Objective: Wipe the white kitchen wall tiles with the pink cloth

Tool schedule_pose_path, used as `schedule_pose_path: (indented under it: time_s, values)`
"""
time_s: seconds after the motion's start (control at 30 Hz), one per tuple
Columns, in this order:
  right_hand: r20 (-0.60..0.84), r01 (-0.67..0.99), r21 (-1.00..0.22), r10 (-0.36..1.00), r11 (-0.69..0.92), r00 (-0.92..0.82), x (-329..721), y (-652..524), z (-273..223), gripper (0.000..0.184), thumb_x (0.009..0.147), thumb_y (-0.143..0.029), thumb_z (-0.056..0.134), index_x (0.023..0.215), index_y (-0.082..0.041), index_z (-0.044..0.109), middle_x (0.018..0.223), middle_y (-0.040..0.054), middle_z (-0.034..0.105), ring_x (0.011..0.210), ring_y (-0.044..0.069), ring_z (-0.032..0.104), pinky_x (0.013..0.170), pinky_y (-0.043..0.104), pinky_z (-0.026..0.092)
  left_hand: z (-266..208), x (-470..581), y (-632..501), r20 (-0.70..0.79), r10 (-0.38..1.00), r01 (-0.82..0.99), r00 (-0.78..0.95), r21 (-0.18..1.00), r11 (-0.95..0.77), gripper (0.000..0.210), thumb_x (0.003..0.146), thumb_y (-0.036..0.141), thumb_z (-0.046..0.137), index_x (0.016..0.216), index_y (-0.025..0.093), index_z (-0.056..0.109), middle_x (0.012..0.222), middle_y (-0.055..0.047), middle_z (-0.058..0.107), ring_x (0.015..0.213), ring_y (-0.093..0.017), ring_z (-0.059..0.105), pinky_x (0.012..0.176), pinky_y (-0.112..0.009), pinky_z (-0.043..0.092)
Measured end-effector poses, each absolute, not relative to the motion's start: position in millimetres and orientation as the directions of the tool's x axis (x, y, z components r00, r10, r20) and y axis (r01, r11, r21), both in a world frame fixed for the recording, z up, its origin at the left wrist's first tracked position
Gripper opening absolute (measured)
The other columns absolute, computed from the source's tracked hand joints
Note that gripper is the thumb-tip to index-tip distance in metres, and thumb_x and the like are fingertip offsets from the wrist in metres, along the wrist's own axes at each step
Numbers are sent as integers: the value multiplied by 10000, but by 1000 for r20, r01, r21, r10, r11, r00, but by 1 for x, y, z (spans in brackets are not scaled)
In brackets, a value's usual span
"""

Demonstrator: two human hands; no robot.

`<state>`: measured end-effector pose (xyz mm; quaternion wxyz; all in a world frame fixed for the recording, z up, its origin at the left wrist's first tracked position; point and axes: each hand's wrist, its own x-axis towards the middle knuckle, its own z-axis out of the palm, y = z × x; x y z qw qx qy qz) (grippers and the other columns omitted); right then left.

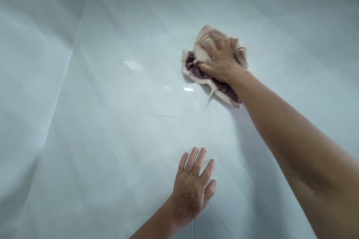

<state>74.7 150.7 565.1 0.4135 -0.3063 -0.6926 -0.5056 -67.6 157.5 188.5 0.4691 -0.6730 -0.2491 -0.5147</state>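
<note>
Under my right hand [221, 58] is a folded cloth [202, 73], cream with a dark purple patterned band and a loose thread at its lower edge. The palm presses it flat against a glossy pale tiled surface [112, 138], fingers spread over the fabric and slightly blurred. Lower in view, my left hand [193, 186] rests on the same surface with its fingers apart, holding nothing. A gap of bare tile lies between the two hands.
A straight corner line [63, 78] runs down the left side, where another pale surface [25, 82] meets this one. Thin tile joints [165, 116] cross the middle. Small light reflections [188, 89] show on the gloss.
</note>
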Motion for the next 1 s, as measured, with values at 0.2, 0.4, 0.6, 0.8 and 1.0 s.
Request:
schedule_pose_path:
  time_s: [0.2,0.4,0.6,0.8,1.0]
  values:
    - [988,984,154,-24,86,-153,221,126,572,777,1006,-626,447,1612,-148,358,1686,192,229,1544,354,221,1192,583,205,191,-67,158,924,-155,804,351,-382,-455,456,967,281,639,1414,196,611,1586,-155,531,1633,-298,261,1337,-479,177]
    - [991,994,96,-96,50,-91,308,119,551,688,1023,-535,532,1603,-199,378,1631,195,306,1512,322,292,1175,551,240,195,-64,161,923,-194,799,332,-385,-461,418,965,268,664,1375,197,629,1538,-179,567,1626,-288,282,1332,-484,207]
    - [997,1000,4,-81,-3,-4,355,110,546,680,1040,-550,424,1609,-186,348,1638,195,280,1530,352,284,1160,551,245,198,-64,160,917,-215,807,335,-397,-437,421,970,259,672,1384,207,613,1539,-178,565,1596,-295,344,1309,-508,271]
    - [984,988,-154,-89,-8,152,408,106,527,612,1063,-433,431,1627,-225,318,1665,180,250,1563,313,262,1190,506,247,199,-65,162,917,-200,812,345,-399,-426,482,956,251,694,1425,235,586,1550,-167,555,1581,-326,369,1295,-562,304]
    - [937,943,-333,-117,-20,329,478,106,476,650,1036,-420,550,1623,-265,317,1678,186,246,1567,285,246,1229,515,235,200,-66,164,911,-216,803,350,-411,-433,529,936,249,716,1446,223,579,1553,-182,541,1564,-357,389,1286,-578,327]
